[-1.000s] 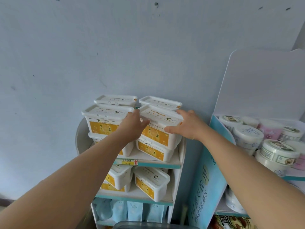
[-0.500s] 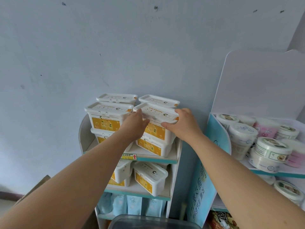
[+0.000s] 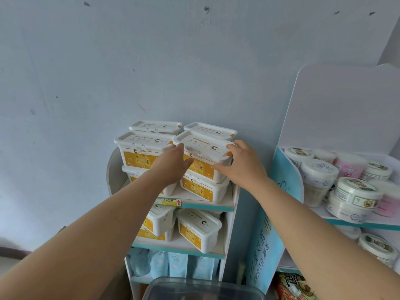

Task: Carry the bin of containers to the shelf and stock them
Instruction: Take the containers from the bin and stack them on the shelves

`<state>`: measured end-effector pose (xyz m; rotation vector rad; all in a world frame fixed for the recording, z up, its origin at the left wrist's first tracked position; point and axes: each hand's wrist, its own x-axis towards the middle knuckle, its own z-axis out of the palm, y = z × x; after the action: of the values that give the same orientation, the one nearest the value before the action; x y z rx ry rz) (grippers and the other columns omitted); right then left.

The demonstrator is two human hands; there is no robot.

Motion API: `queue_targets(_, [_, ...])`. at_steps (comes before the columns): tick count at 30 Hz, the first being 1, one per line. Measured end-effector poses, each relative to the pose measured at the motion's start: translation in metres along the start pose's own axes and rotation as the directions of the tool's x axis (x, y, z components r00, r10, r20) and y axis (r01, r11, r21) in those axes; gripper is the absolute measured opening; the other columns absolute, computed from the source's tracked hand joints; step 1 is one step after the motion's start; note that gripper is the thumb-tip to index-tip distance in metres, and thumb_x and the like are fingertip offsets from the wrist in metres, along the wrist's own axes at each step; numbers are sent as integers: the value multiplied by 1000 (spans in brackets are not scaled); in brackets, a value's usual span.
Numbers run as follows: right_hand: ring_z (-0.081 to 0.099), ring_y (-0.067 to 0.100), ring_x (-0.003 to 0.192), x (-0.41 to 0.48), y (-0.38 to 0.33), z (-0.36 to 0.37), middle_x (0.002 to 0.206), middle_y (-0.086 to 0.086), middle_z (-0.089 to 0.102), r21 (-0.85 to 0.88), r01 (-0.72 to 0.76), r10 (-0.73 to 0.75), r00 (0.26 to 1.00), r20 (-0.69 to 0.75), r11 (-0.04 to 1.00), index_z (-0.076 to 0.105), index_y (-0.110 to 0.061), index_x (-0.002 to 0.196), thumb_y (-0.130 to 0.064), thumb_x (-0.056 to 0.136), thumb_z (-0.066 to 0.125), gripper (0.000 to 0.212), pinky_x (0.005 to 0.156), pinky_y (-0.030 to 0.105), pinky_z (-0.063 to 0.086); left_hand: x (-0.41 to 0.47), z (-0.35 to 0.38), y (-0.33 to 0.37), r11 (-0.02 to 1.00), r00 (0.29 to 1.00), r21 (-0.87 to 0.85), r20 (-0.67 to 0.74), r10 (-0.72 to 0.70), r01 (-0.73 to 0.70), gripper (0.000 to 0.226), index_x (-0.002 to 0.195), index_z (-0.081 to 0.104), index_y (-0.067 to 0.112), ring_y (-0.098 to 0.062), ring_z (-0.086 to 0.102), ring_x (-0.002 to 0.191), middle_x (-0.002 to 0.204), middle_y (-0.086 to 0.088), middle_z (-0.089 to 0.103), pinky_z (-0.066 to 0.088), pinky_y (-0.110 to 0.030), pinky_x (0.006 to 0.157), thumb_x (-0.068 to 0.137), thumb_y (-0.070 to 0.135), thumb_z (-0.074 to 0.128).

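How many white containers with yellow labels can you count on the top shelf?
6 visible: front-left stack, upper on lower; front-right stack, upper held by both hands, on lower; two behind, left and right. More may hide beneath those.

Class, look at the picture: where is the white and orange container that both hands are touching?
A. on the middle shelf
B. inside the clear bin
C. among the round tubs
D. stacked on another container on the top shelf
D: the left hand and right hand flank the container, which sits on a lower container on the top shelf.

White-yellow container [image 3: 202, 158] stacked top-right, shelf [image 3: 207, 203] top tier.
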<state>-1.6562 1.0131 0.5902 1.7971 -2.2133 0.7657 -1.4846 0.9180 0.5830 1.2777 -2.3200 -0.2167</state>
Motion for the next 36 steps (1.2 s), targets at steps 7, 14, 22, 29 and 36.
queue_targets(7, [47,17,122,-41,-16,-12,132,-1,53,-78,163,-159,986,46,984,52,-17,129,-45,88,60,51,101,31,38,-64,-22,-6,960,995,264,45,84,-93,44,129,51,20,-21,55,111,121,-1,60,47,-36,90,94,47,46])
queue_targets(14, [49,14,120,-65,-38,24,132,-4,54,7,228,-228,969,94,974,48,-19,135,-40,91,58,50,98,29,45,-114,-24,-63,961,999,277,42,-22,9,47,128,52,25,-16,58,107,122,5,61,49,-34,89,92,53,46])
queue_targets(22, [47,15,126,-34,-78,77,137,-4,52,40,169,-172,980,101,985,46,-21,139,-42,91,56,54,102,28,40,-92,-22,-134,982,987,97,9,-162,160,47,134,47,22,-18,58,108,123,2,60,50,-29,82,92,41,54])
queue_targets(29, [56,12,115,-8,-115,130,127,-7,60,53,-5,1,997,73,999,50,-25,134,-50,89,55,52,92,28,50,-33,-2,-184,958,982,-217,61,-178,187,45,125,42,19,-22,55,112,123,-1,54,53,-36,88,88,36,62])
queue_targets(36, [61,9,104,7,-126,162,115,-12,65,56,-120,119,993,10,991,56,-28,124,-50,87,56,43,85,27,54,19,17,-214,878,965,-411,189,-181,245,47,127,35,20,-20,55,108,127,1,51,51,-37,87,90,36,60])
